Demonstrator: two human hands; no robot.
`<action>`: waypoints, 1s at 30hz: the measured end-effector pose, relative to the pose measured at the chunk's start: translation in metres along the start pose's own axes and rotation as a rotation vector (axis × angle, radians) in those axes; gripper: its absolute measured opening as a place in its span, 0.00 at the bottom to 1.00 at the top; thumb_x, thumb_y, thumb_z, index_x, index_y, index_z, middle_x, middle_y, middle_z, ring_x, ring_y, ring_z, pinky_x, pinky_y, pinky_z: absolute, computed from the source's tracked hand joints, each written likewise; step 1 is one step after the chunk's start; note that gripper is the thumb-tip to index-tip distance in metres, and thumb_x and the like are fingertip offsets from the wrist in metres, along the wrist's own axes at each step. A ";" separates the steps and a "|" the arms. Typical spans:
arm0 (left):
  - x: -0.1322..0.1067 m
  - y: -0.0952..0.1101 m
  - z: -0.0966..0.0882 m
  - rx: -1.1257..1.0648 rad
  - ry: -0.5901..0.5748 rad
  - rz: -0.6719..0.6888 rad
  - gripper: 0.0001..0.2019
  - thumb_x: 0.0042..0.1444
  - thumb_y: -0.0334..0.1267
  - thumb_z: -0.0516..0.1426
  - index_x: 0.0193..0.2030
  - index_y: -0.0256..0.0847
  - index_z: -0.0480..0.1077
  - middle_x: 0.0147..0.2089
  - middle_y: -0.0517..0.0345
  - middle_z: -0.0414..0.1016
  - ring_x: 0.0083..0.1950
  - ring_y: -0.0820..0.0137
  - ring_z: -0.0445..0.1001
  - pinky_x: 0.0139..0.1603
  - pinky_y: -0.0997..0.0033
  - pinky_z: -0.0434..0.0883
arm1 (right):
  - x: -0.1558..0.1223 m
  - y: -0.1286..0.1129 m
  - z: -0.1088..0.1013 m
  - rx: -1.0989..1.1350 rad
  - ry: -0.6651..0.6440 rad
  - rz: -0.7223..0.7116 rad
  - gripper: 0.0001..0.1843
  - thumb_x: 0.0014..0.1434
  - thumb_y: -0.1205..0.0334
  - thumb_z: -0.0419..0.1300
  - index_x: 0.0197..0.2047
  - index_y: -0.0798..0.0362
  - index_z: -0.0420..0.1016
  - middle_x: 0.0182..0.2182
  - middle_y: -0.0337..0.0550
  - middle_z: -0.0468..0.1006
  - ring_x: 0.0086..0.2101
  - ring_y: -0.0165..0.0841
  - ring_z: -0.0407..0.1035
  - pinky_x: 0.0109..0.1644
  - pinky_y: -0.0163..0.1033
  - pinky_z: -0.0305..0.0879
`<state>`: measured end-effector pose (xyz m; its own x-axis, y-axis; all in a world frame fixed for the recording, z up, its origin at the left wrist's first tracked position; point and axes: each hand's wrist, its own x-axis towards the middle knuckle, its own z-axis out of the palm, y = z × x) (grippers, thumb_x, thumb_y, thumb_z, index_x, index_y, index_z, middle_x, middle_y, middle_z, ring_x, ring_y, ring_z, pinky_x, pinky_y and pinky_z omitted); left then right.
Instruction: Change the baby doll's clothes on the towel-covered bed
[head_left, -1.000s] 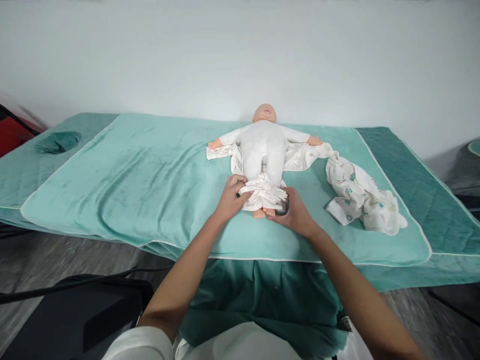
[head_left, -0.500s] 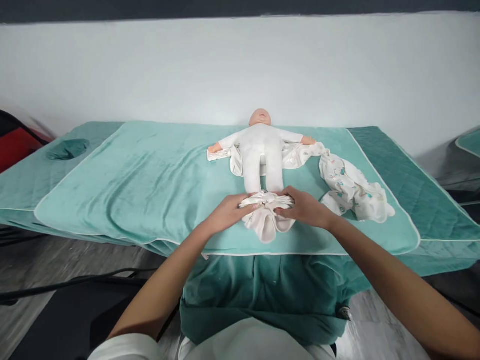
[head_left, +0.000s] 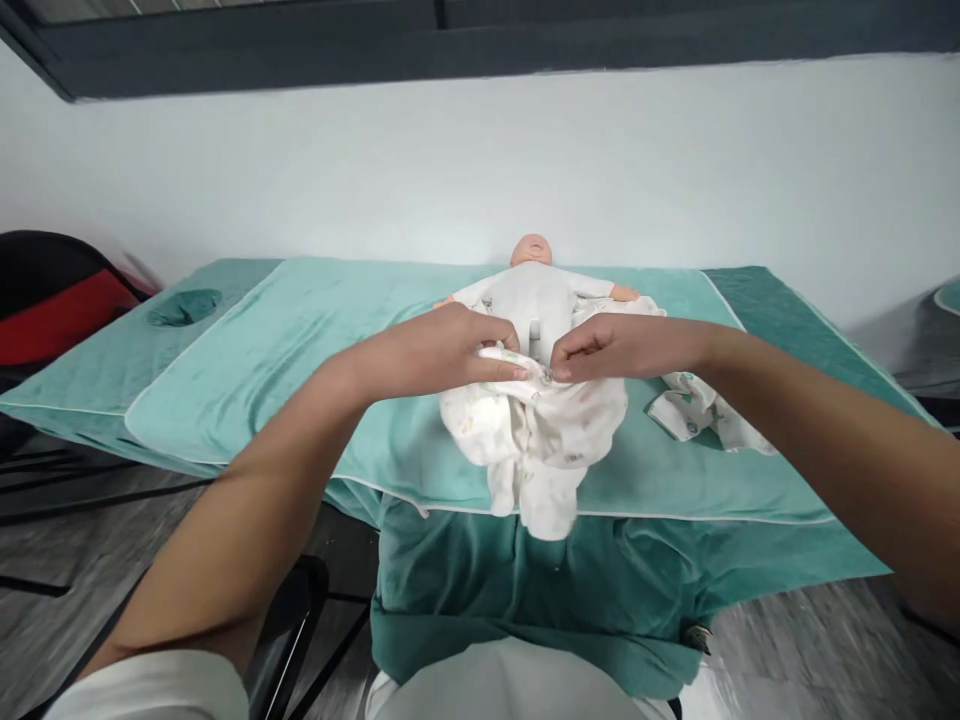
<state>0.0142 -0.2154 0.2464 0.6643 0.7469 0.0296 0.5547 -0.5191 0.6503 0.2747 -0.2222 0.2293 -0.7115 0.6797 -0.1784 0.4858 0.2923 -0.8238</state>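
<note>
- Head view, markings: the white printed garment carries small scattered figures in faint colours, too small and too creased to make out as pictures or letters. The second garment has a print with touches of green, just as hard to read.
- Head view, left hand: nearly closed, thumb and fingers pinching the upper edge of the white printed garment.
- Head view, right hand: fingers curled in, thumb and forefinger gripping the same edge, just beside the left fingertips.
- Head view, white printed garment: gathered at the top between the two hands, its lower part hanging in folds over the front edge of the pale green blanket.
- Head view, doll: on its back beyond the hands, head toward the wall, arms spread, the lower legs hidden behind hands and cloth. White cloth shows beside its arm on the right.
- Head view, second garment: crumpled on the blanket, partly covered by the right forearm.
</note>
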 end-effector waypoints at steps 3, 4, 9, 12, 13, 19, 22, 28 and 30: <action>-0.002 0.016 -0.010 -0.004 -0.035 -0.004 0.15 0.49 0.50 0.67 0.29 0.41 0.72 0.26 0.59 0.65 0.35 0.64 0.73 0.34 0.70 0.64 | 0.002 -0.024 -0.005 0.022 0.068 -0.052 0.22 0.55 0.41 0.70 0.28 0.52 0.72 0.23 0.34 0.64 0.24 0.25 0.56 0.27 0.34 0.51; -0.002 0.018 -0.012 -0.009 -0.071 -0.006 0.17 0.50 0.51 0.66 0.28 0.41 0.71 0.27 0.59 0.64 0.34 0.65 0.72 0.33 0.71 0.64 | 0.002 -0.031 -0.006 0.030 0.118 -0.087 0.22 0.55 0.42 0.70 0.28 0.52 0.72 0.23 0.33 0.63 0.24 0.24 0.55 0.28 0.34 0.50; 0.003 0.016 -0.016 -0.089 0.023 -0.040 0.21 0.52 0.56 0.64 0.26 0.40 0.67 0.26 0.59 0.62 0.33 0.69 0.70 0.32 0.71 0.64 | 0.002 -0.049 -0.014 0.010 0.298 -0.248 0.21 0.56 0.43 0.69 0.31 0.53 0.72 0.23 0.32 0.63 0.25 0.23 0.55 0.28 0.32 0.52; 0.006 0.008 -0.021 -0.088 0.187 -0.027 0.20 0.52 0.55 0.64 0.28 0.39 0.67 0.28 0.59 0.63 0.35 0.68 0.71 0.33 0.71 0.65 | -0.001 -0.048 -0.023 -0.114 0.302 -0.233 0.22 0.58 0.43 0.67 0.28 0.53 0.72 0.25 0.35 0.65 0.26 0.24 0.57 0.29 0.33 0.54; 0.006 0.003 -0.023 -0.059 0.225 -0.019 0.20 0.52 0.55 0.64 0.27 0.39 0.67 0.28 0.59 0.64 0.35 0.68 0.71 0.33 0.71 0.65 | -0.002 -0.045 -0.028 -0.183 0.289 -0.231 0.23 0.59 0.43 0.67 0.25 0.54 0.72 0.27 0.36 0.66 0.28 0.25 0.59 0.31 0.34 0.56; 0.014 -0.030 -0.025 0.278 0.454 -0.070 0.24 0.51 0.54 0.66 0.21 0.39 0.61 0.23 0.60 0.58 0.37 0.63 0.72 0.38 0.69 0.65 | -0.002 -0.017 -0.049 -0.328 0.276 -0.079 0.22 0.59 0.41 0.66 0.27 0.52 0.77 0.37 0.41 0.73 0.36 0.32 0.68 0.39 0.38 0.64; 0.022 -0.033 -0.020 0.232 0.622 -0.067 0.22 0.56 0.56 0.62 0.26 0.39 0.63 0.25 0.60 0.61 0.38 0.65 0.73 0.40 0.69 0.66 | 0.010 -0.017 -0.044 -0.228 0.328 -0.040 0.25 0.57 0.38 0.67 0.27 0.52 0.73 0.26 0.37 0.68 0.29 0.29 0.64 0.32 0.36 0.60; 0.033 -0.034 0.019 -0.227 0.701 0.049 0.21 0.65 0.55 0.54 0.57 0.44 0.66 0.42 0.57 0.74 0.47 0.64 0.76 0.46 0.66 0.72 | 0.058 -0.045 -0.014 0.037 0.630 -0.374 0.27 0.65 0.36 0.56 0.33 0.53 0.68 0.31 0.37 0.66 0.37 0.29 0.69 0.41 0.35 0.67; 0.030 -0.046 0.041 -0.276 0.552 0.023 0.23 0.60 0.54 0.60 0.55 0.43 0.68 0.45 0.54 0.76 0.48 0.60 0.76 0.47 0.63 0.73 | 0.077 -0.042 -0.014 0.090 0.739 -0.449 0.25 0.69 0.38 0.50 0.37 0.52 0.68 0.34 0.37 0.65 0.42 0.30 0.69 0.46 0.37 0.68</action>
<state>0.0293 -0.1859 0.1867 0.2765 0.8797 0.3868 0.3443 -0.4665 0.8148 0.2070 -0.1727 0.2579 -0.2989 0.7846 0.5432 0.1736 0.6044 -0.7775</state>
